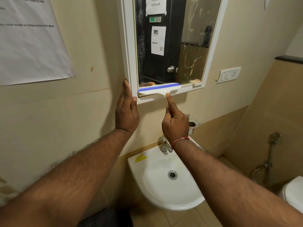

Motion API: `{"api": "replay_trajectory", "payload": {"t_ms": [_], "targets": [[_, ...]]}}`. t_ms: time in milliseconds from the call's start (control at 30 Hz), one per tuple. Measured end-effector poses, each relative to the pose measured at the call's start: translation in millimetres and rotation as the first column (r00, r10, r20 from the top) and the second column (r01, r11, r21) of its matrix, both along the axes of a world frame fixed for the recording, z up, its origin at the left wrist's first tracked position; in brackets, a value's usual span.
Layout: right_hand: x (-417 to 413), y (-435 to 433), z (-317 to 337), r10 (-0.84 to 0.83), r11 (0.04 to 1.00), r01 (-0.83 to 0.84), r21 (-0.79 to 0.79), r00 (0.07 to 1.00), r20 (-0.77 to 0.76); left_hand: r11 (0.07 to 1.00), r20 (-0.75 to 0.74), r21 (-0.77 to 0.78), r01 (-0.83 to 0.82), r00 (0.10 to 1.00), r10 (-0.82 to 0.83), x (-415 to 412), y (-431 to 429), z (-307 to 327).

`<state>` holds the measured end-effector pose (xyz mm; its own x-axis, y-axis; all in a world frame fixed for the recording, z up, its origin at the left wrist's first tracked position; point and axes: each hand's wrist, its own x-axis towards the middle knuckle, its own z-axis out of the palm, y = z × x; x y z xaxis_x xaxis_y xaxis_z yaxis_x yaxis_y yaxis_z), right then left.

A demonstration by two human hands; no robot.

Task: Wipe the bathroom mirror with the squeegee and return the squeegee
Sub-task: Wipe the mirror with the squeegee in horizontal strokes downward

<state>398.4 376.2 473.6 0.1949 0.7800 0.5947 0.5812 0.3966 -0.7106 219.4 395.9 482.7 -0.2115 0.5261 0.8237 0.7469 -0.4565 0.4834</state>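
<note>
The white-framed bathroom mirror [193,46] hangs on the wall above the sink; smears show on its right half. A white squeegee [157,90] with a blue rubber edge lies across the bottom left of the glass, at the frame's lower edge. My right hand [174,122] grips its handle from below, with the index finger stretched up along the handle to the head. My left hand [127,107] is flat with straight fingers against the mirror frame's left side, the thumb on the frame's lower corner.
A white sink [147,185] with a chrome tap [164,145] stands right below my hands; yellow pieces [140,157] lie on its rim. A metal cup holder [192,124] is fixed to the wall. A switch plate [229,74] sits right of the mirror, a toilet [293,192] at far right.
</note>
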Motion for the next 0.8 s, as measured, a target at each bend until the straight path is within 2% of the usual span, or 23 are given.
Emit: {"api": "replay_trajectory", "payload": {"t_ms": [500, 600, 700, 800], "targets": [[13, -11, 16, 0.015, 0.996, -0.001, -0.090, 0.988, 0.151, 0.996, -0.013, -0.093, -0.012, 1.000, 0.011, -5, -6, -1], [18, -19, 34, 0.047, 0.986, -0.018, -0.164, 0.983, 0.177, 0.991, -0.073, -0.131, -0.035, 0.997, 0.025, -13, -9, 1], [23, -24, 59, 0.079, 0.971, -0.025, -0.239, 0.973, 0.217, 0.995, -0.174, -0.095, -0.036, 0.985, 0.019, -26, -11, 4], [30, -28, 92, 0.071, 0.979, -0.031, -0.201, 0.979, 0.193, 0.997, -0.237, -0.070, -0.036, 0.971, 0.019, -36, -12, 26]]}}
